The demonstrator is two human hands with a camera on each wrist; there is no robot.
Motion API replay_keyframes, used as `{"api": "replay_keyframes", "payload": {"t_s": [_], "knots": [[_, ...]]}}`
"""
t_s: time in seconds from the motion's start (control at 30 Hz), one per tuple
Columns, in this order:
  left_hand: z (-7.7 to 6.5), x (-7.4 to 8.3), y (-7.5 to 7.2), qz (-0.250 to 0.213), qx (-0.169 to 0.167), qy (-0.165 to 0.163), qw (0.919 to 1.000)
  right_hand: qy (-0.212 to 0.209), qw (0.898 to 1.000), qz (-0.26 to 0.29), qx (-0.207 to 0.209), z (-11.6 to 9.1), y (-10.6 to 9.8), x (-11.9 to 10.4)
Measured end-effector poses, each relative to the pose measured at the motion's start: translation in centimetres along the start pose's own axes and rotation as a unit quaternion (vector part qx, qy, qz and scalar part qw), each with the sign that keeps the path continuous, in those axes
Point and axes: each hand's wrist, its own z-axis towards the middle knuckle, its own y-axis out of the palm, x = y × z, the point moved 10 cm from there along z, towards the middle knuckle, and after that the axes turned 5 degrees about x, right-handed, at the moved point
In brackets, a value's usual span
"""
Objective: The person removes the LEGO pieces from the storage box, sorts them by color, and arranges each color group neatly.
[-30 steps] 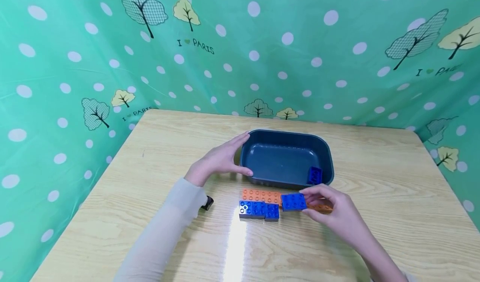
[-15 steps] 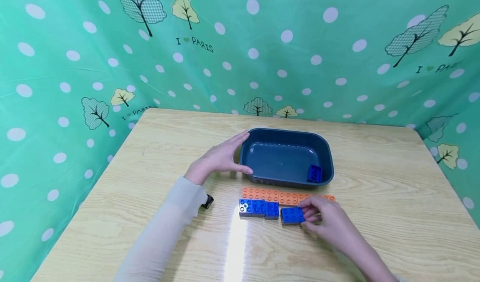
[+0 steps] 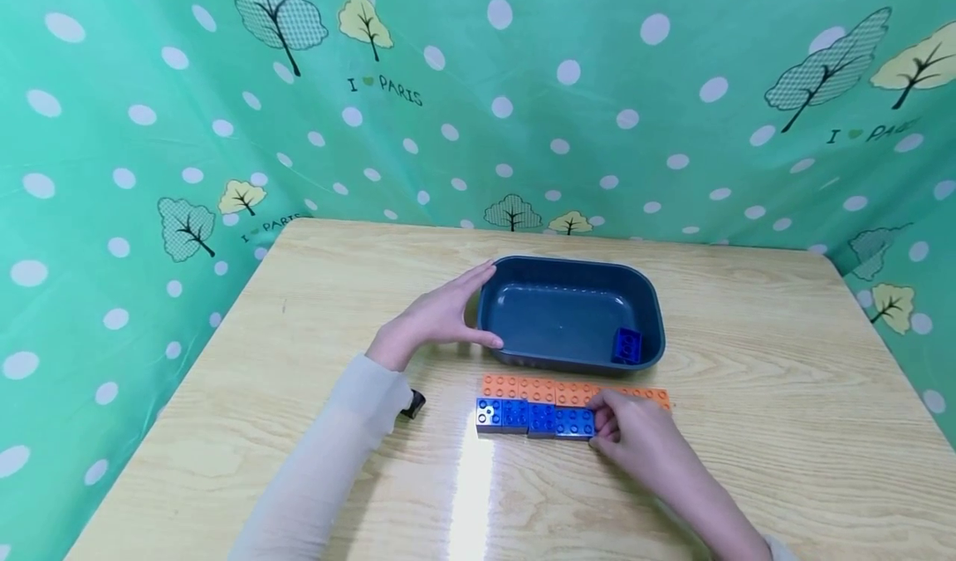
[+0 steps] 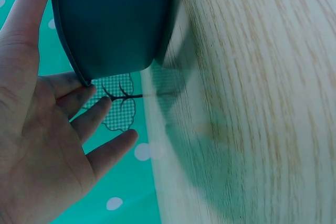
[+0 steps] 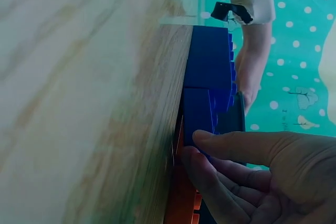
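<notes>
My right hand point(image 3: 642, 432) pinches a blue toy brick point(image 3: 575, 422) by its right end, between thumb and fingers. This brick lies on the table at the right end of a row of blue bricks point(image 3: 503, 413), close against its neighbour. Just behind runs a row of orange bricks point(image 3: 538, 390), partly covered by the right hand. With spread, fairly straight fingers, my left hand point(image 3: 433, 316) touches the left end of a dark blue bin point(image 3: 563, 320). In the left wrist view, fingertips rest at the bin's rim point(image 4: 71, 59).
One more dark blue brick point(image 3: 627, 346) lies inside the bin at its front right corner. A black strap-like piece point(image 3: 413, 404) shows at the left sleeve. The wooden table point(image 3: 777, 362) meets a green polka-dot curtain point(image 3: 448, 163) at the back.
My right hand has brought the blue brick from over the orange row down to the table, then left against the blue row. The left hand stays at the bin.
</notes>
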Motion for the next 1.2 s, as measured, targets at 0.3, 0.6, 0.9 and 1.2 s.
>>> {"api": "replay_keyframes", "payload": {"t_s": [0.3,0.6,0.9,1.2], "knots": [[-0.1,0.1,0.2,-0.008,0.004,0.001,1.0000,0.021,0.999,0.024,-0.009,-0.2,-0.1,0.3],[-0.2,0.2,0.1,-0.004,0.014,0.007,0.9999,-0.031,0.998,0.055,0.005,0.1,-3.7,-1.0],[-0.5,-0.4,0.0,-0.006,0.013,-0.007,0.9999,-0.005,0.998,0.062,0.033,4.5,-8.4,-0.2],[-0.1,0.1,0.2,-0.006,0.012,0.012,0.9998,0.030,0.999,-0.043,0.005,9.4,-7.9,2.7]]}}
